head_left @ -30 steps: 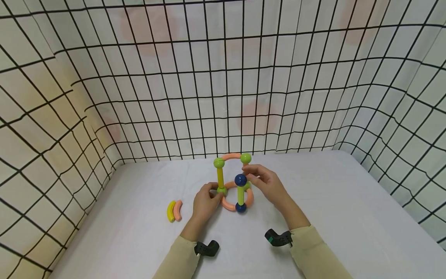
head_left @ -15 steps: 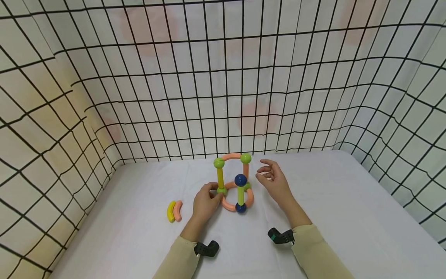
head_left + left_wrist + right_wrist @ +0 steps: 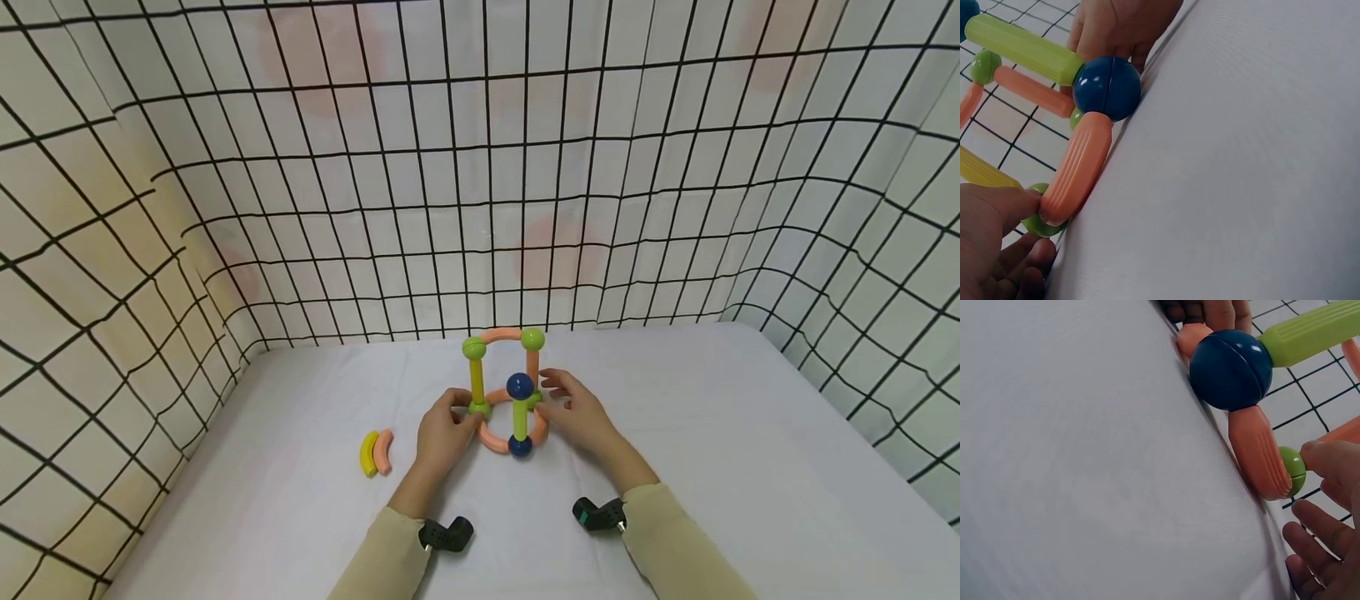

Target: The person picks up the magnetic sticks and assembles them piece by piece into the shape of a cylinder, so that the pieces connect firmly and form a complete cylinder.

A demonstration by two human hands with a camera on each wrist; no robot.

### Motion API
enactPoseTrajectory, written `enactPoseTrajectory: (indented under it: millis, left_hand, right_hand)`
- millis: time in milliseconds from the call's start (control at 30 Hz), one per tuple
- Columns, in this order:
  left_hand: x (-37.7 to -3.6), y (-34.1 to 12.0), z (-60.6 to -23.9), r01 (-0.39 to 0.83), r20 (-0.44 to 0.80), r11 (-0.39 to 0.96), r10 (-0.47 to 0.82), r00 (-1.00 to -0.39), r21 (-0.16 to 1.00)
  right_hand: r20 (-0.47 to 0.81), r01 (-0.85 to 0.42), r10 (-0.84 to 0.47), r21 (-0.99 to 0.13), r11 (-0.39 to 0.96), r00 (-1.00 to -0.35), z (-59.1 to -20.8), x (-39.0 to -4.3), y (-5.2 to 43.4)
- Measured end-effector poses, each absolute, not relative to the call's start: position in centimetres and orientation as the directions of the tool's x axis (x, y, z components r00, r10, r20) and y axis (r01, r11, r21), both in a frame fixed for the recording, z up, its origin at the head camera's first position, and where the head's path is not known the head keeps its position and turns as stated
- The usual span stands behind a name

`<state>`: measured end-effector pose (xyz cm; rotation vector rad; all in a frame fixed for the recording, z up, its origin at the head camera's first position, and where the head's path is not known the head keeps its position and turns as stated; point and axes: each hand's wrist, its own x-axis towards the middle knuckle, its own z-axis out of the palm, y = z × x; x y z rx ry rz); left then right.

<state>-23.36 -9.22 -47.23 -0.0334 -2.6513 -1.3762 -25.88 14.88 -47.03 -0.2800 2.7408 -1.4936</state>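
A magnetic ball-and-stick frame stands mid-table: curved orange sticks [image 3: 493,442] make a ring at its base, and a yellow stick [image 3: 477,382], an orange stick [image 3: 532,367] and a lime stick [image 3: 521,421] rise from it. Blue balls [image 3: 520,386] cap the lime stick at both ends. My left hand [image 3: 442,433] pinches the green ball [image 3: 1038,225] at the base's left corner. On the opposite side, my right hand [image 3: 581,417] has its thumb at the green ball [image 3: 1294,469] under the orange upright; its other fingers are spread, apart from that ball.
Left of my left hand, a curved yellow stick [image 3: 367,454] and a curved orange stick [image 3: 382,452] lie side by side on the white tabletop [image 3: 285,517]. Black netting [image 3: 487,208] over white sheeting surrounds the back and sides.
My right hand drew away to the right from the orange upright, then came back in lower, at the green base ball. The left hand keeps its grip; the view has shifted slightly.
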Motion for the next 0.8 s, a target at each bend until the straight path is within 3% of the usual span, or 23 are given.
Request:
enactPoseTrajectory:
  millis: [400, 800]
  left_hand:
    - [-24.0, -9.0, -46.7, 0.053, 0.093, 0.585, -0.039, -0.995, 0.809]
    - [-24.8, -8.4, -46.1, 0.012, 0.042, 0.601, -0.034, -0.999, 0.799]
  right_hand:
    - [0.117, -0.213, -0.19, -0.738, 0.64, -0.975, -47.1, -25.8, 14.8]
    - [0.172, -0.213, -0.128, -0.705, 0.676, -0.977, -47.7, -25.7, 15.1]
